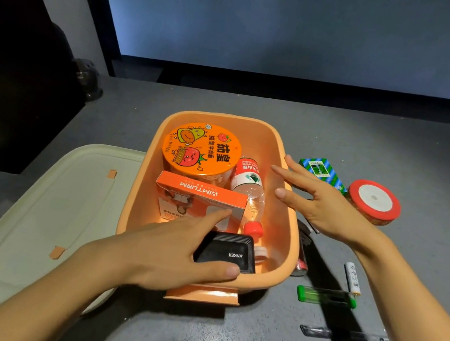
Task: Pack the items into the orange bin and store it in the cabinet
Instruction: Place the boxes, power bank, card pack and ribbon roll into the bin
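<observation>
Orange bin sits mid-desk, a rounded rectangular plastic tub with smooth walls, no lid on, and a flat tab at its near end. Inside are a noodle cup with an orange cartoon lid at the far end, a water bottle lying with its red cap toward the camera, an orange box beside it, and a black power bank at the near end. Left hand grips the power bank, thumb along its near edge and fingers over the top. Right hand is flat with fingers straight, holding nothing, over the bin's right rim. A cream lid lies just left of the bin. Right of the bin on the desk are a green box, a red ribbon roll, a white marker, a green lighter and a black pen.
</observation>
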Demonstrator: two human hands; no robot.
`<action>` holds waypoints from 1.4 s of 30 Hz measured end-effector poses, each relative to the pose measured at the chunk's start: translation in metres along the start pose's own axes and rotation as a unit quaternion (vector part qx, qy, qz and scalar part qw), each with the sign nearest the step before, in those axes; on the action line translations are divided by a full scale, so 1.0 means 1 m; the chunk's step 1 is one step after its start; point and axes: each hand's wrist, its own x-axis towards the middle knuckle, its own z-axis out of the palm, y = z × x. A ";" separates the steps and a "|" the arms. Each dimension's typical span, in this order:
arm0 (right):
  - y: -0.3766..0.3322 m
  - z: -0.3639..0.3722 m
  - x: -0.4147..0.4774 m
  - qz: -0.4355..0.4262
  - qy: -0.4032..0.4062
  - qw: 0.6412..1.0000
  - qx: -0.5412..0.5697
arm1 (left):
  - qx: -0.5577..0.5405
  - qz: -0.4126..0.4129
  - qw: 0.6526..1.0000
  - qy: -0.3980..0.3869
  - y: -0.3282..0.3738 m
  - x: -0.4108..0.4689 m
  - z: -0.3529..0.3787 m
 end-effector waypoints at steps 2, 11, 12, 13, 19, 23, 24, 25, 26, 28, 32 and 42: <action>-0.001 -0.002 -0.005 0.004 0.034 0.999 -0.024 | -0.003 0.014 1.000 0.017 0.002 0.002 -0.002; 0.054 -0.065 -0.056 0.057 0.175 0.981 -0.064 | 0.052 0.120 0.979 0.156 0.069 0.056 0.002; 0.065 -0.073 -0.061 0.068 0.181 0.979 -0.062 | 0.048 0.134 0.977 0.158 0.078 0.065 0.006; 0.077 -0.086 -0.067 0.079 0.184 0.978 -0.062 | 0.041 0.142 0.976 0.160 0.091 0.081 0.010; 0.143 -0.137 -0.072 0.094 0.146 0.982 -0.067 | -0.008 0.085 0.977 0.195 0.141 0.171 0.036; 0.178 -0.152 -0.054 0.093 0.086 0.991 -0.051 | -0.093 0.004 0.966 0.240 0.151 0.224 0.053; 0.183 -0.151 -0.048 0.086 0.073 0.993 -0.038 | -0.107 -0.011 0.963 0.249 0.149 0.234 0.055; 0.188 -0.149 -0.042 0.080 0.061 0.995 -0.022 | -0.114 -0.024 0.959 0.259 0.145 0.243 0.057; 0.192 -0.146 -0.036 0.075 0.047 0.996 -0.004 | -0.116 -0.039 0.955 0.271 0.140 0.251 0.058; 0.201 -0.137 -0.027 0.070 0.021 0.997 0.023 | -0.123 -0.070 0.948 0.286 0.128 0.262 0.059; 0.218 -0.124 -0.017 0.042 0.001 0.999 0.001 | -0.103 -0.090 0.951 0.277 0.109 0.277 0.062; 0.229 -0.143 0.007 0.028 0.019 0.998 0.053 | 0.004 -0.156 0.980 0.123 0.071 0.329 0.039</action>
